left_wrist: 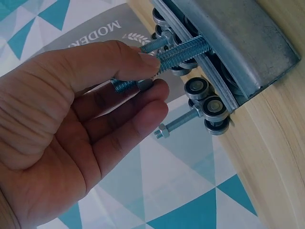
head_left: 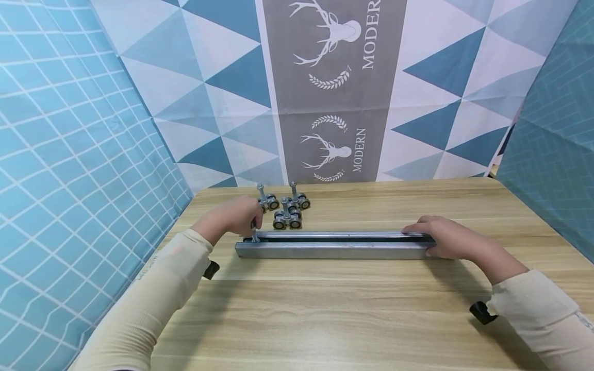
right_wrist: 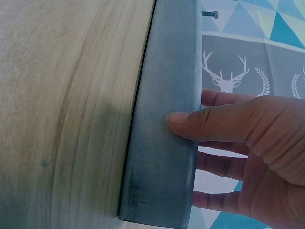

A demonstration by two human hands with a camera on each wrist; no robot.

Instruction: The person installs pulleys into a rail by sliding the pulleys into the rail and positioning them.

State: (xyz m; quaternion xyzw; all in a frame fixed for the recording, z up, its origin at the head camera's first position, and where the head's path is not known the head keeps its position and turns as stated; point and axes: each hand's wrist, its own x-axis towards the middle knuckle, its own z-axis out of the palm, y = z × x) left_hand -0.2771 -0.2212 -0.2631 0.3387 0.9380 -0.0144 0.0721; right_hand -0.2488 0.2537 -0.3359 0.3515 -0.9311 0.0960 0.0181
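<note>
A grey metal channel rail [head_left: 334, 251] lies crosswise on the table with its slot facing up. At its left end, my left hand [head_left: 238, 216] pinches the threaded bolt [left_wrist: 186, 53] of a roller trolley between thumb and fingers. The bolt stands up through the slot, and the trolley's wheels inside the rail are mostly hidden. My right hand [head_left: 452, 237] grips the rail's right end, its thumb [right_wrist: 183, 121] on the near side wall and the fingers over the far side.
Behind the rail's left part stand several loose roller trolleys, among them a front one [head_left: 286, 219] and a right one [head_left: 299, 200], bolts upward. A patterned cloth [head_left: 223, 103] hangs behind the wooden table [head_left: 325, 314]; blue checked cloth [head_left: 69, 154] borders the left.
</note>
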